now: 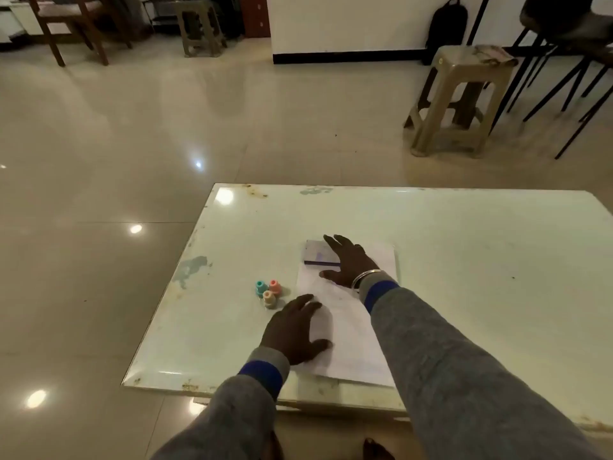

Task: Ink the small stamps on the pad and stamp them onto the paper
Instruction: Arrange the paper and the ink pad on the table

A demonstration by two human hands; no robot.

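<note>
Stamps (268,291) – 3 – stand untouched; right hand (348,263), fingers spread empty, half-hides ink pad (319,253).

Free room and obstacles on the table (464,260). The right half is lying bare, giving open passage from the near edge to the far edge. The far strip beyond the pad (320,254) is also lying open. Three stamps (268,291) are standing close together left of the paper (351,340), blocking a low sweep there; the table left of them is lying bare. The left hand (295,330) is covering the paper's left edge, just beside the stamps. The right hand (348,263) is spreading over the pad's right end, with its sleeve (464,360) crossing the paper's right side.
</note>
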